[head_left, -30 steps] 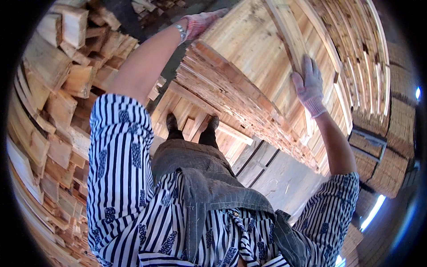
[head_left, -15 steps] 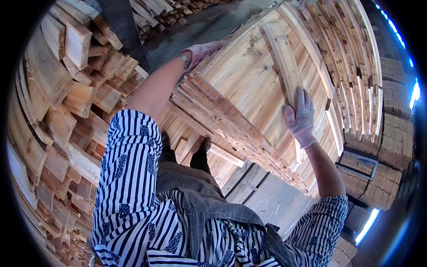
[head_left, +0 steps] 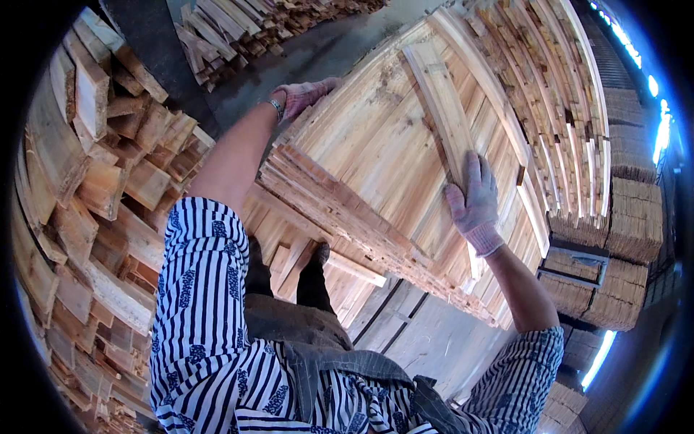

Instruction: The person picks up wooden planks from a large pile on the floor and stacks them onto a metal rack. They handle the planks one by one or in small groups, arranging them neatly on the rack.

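A stack of pale wooden panels [head_left: 376, 108] lies in front of me, its rough layered side facing me. On its top lies a loose narrow wooden strip [head_left: 442, 101], set at a slant. My right hand [head_left: 477, 206], in a pale knitted glove, grips the strip's near end, thumb on the left and fingers on the right. My left hand [head_left: 307, 98], gloved too, curls at the stack's left edge, against the top panel; its fingertips are partly hidden.
Cut wood blocks and boards [head_left: 94, 188] are piled high on my left. More sticks [head_left: 224, 32] lie at the far left. Tall layered wood [head_left: 549, 108] and brown bundles [head_left: 632, 224] stand to the right. Planks [head_left: 289, 253] lie by my feet.
The whole view has shifted a little, so the stack and both hands sit further left in the picture. Both hands keep their places on the strip and the panel edge.
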### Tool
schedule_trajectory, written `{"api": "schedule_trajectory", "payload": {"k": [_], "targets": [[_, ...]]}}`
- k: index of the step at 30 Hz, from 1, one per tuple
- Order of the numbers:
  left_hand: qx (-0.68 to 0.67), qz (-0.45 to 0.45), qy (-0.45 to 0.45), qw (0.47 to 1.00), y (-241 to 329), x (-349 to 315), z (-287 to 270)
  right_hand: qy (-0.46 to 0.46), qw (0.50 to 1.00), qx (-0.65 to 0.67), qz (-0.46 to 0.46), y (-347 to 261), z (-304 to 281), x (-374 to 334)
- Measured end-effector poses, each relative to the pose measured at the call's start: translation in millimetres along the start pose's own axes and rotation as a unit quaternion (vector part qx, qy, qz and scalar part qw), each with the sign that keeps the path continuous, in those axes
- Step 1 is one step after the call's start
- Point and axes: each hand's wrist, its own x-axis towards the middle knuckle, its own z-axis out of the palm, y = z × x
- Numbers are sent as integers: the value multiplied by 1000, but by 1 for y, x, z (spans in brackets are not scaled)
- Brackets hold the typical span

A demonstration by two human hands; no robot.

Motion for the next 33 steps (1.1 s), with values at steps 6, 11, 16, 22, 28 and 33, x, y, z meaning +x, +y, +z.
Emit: {"api": "schedule_trajectory", "payload": {"k": [6, 11, 16, 22, 28, 33], "targets": [[-45, 137, -210, 967, -11, 20, -5, -7, 1000, -10, 7, -3, -2, 2], [7, 166, -117, 979, -13, 25, -11, 3, 1000, 4, 3, 2, 2, 4], [116, 171, -22, 978, -16, 13, -15, -10, 1000, -7, 27, -4, 4, 0], [153, 205, 11, 967, -9, 17, -14, -3, 1000, 5, 12, -4, 0, 6], [88, 205, 42, 974, -30, 29, -11, -42, 998, -10, 36, -4, -2, 4], [77, 171, 58, 981, -36, 44, -30, -33, 999, -12, 22, -2, -2, -6]]}}
